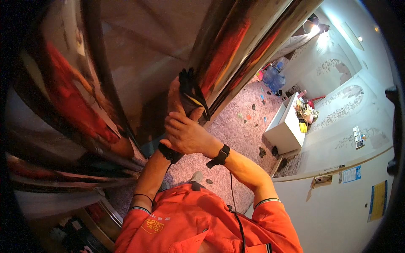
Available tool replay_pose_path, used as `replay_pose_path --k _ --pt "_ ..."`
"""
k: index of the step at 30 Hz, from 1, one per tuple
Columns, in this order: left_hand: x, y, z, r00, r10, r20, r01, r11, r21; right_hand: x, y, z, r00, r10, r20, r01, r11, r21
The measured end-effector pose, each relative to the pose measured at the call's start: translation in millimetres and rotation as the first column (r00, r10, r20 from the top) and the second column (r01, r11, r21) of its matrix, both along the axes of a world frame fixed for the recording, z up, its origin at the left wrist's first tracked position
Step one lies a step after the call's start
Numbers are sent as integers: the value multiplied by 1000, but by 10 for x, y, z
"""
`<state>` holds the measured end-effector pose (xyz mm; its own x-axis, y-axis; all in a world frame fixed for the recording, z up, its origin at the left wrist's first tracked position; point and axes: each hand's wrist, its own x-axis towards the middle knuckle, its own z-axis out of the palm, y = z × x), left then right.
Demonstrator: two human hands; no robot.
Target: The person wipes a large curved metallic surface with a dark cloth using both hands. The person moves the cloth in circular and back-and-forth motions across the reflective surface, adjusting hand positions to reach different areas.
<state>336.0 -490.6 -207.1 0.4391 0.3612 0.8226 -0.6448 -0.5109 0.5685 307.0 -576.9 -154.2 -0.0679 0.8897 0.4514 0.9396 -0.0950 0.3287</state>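
My left hand (176, 102) holds a black fabric item with a yellow stripe (194, 98), its fingers along the item's left side. The item looks crumpled, and its exact kind cannot be told. Over the lower part of my left hand lies my right hand (193, 136), its fingers curled around it; a thumb presses near the item's lower edge. Both wrists wear black straps, the left one with a watch-like device (171, 153). Directly behind the item stands a dark, glossy panel (148, 63) with red, streaky reflections.
Right of the panel, a pink carpet (231, 126) bears scattered small items. A white open box-like unit (284, 131) stands by the wall, with cloths and yellow items (303, 126) on it. Farther back lies a blue plastic bag (273, 79). A white door (341, 202) is at the lower right.
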Motion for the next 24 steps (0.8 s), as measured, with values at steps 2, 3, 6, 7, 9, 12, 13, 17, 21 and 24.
replay_pose_path --k 2,3,6,7,9,12,13,17,21,24 --pt "5 -35 -89 1000 13 9 -13 1000 16 -11 -45 -71 1000 -2 7 2 1000 -21" --pt "-10 -41 -128 1000 3 13 -4 1000 11 -7 -57 -124 1000 -1 -9 0 999 -48" --pt "-23 -38 -128 1000 -18 1 17 1000 16 38 -54 -181 1000 -6 -13 5 998 -63" --pt "-24 -45 -71 999 -51 -1 51 999 3 44 -60 -164 1000 -11 -9 10 998 -58" --pt "-30 13 92 993 -117 2 117 992 -38 49 3 -16 1000 -2 11 3 1000 -22" --pt "-60 80 457 990 -138 -19 138 990 -7 19 39 351 999 -13 37 13 1000 -6" --pt "-53 90 540 992 -122 -33 123 992 25 13 34 419 999 -18 46 18 1000 -4" --pt "4 26 386 996 -71 52 70 997 23 53 7 261 997 21 72 -22 1000 10" --pt "37 24 321 994 -104 43 102 994 35 44 -25 204 999 4 47 -4 1000 4" --pt "152 106 446 995 -93 23 93 995 25 48 70 474 997 16 77 -19 999 47"
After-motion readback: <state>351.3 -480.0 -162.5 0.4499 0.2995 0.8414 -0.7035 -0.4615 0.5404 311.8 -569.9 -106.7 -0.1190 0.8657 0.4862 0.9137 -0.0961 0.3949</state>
